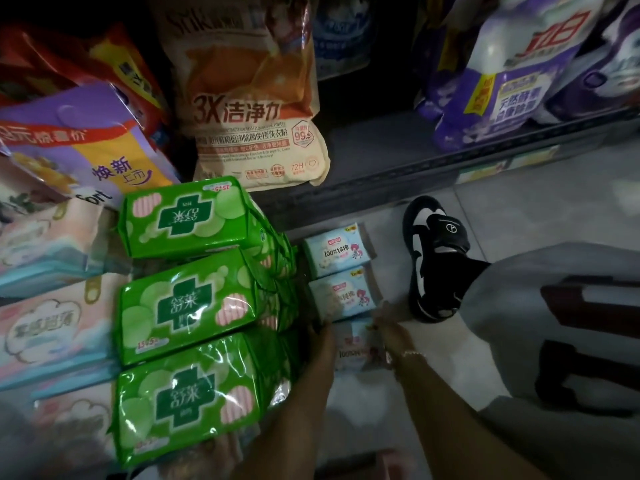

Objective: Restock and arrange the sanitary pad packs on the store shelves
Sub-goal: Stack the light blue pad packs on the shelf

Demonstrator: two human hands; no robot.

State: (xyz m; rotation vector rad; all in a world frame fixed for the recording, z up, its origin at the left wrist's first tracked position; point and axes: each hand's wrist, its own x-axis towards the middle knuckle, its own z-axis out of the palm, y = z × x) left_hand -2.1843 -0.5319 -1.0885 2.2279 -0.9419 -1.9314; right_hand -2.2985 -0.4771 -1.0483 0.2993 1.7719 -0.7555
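Both hands meet low at the floor around a pale blue pad pack (356, 348), the nearest of three lying in a row. The left hand (320, 337) comes in from the pack's left edge and the right hand (389, 325) from its right, fingers bent onto it, so each grip looks to be pinching the pack by a side. The picture is blurred there, and how far the fingers wrap I cannot tell. A bead bracelet (414, 355) sits on the right wrist.

Just beyond lie the second blue pack (341, 296) and the far blue pack (337, 251), touching end to end on the tiled floor (519, 209).

The risk, as I judge it, is at the left. Three green pad packs (187, 299) stand stacked close beside the left forearm, their creased ends leaning toward the blue row. A lift that swings the elbow outward could knock the stack over. The slick wrapper may also slide out of a side pinch.

Pink-and-blue packs (45, 327) fill the far left. A cream detergent bag (256, 98) and purple detergent bags (512, 81) occupy the bottom shelf (381, 157) ahead, leaving a gap between them. The person's black-and-white shoe (434, 258) stands just right of the blue row.
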